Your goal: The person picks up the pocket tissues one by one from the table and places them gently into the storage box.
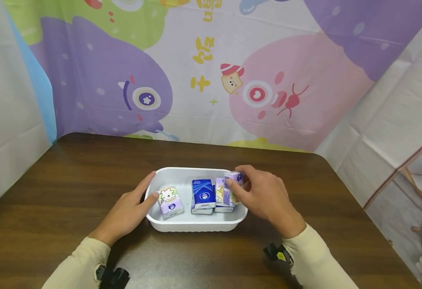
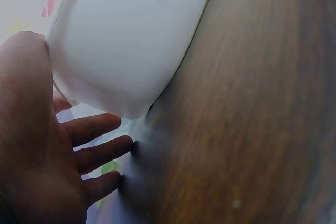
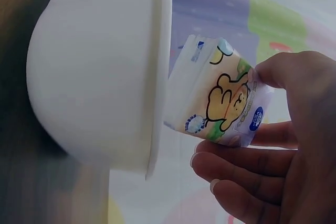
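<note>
My right hand (image 1: 270, 196) pinches a purple pocket tissue pack (image 3: 226, 98) with a cartoon bear, between thumb and fingers. The pack is tilted at the right end of a white plastic basin (image 1: 196, 226), above its rim in the right wrist view. At the basin's left end, my left hand (image 1: 129, 212) holds the rim, its other fingers spread loosely outside in the left wrist view. Inside, a purple-and-white tissue pack (image 1: 170, 202) lies near the left thumb. A blue tissue pack (image 1: 203, 194) rests on another pack, beside more packs partly hidden under the right hand.
The basin stands on a dark wooden table (image 1: 88, 180). A cartoon-printed curtain (image 1: 196, 120) hangs behind the table's far edge. Pale cloth (image 1: 384, 120) hangs along the right side, and a white sheet (image 1: 12, 120) along the left. Each wrist wears a small black camera.
</note>
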{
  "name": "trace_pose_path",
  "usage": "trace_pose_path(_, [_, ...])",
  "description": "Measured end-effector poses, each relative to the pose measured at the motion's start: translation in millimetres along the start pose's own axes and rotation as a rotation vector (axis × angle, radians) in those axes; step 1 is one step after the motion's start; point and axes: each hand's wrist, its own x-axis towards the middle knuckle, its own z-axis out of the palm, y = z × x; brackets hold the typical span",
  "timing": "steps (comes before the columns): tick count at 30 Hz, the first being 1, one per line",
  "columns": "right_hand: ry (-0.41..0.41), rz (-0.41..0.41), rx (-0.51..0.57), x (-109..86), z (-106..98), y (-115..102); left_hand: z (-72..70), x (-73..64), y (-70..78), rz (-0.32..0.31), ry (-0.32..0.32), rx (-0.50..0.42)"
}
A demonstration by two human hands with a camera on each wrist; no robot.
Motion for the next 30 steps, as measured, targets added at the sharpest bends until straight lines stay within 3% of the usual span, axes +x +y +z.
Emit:
trace_pose_path(8, [0.002, -0.042, 0.042, 4.0, 8.3, -15.1, -0.2, -0.9, -0.6, -0.012, -0.003, -0.001])
trace_pose_path(24, [0.086, -0.181, 0.099, 10.1, 27.5, -40.7, 0.0, 2.5, 4.1, -0.014, -0.022, -0.008])
trace_pose_path(30, [0.085, -0.237, 0.124, 14.4, 37.3, -56.3, -0.5, -0.5, 2.2, 0.001, 0.007, 0.009])
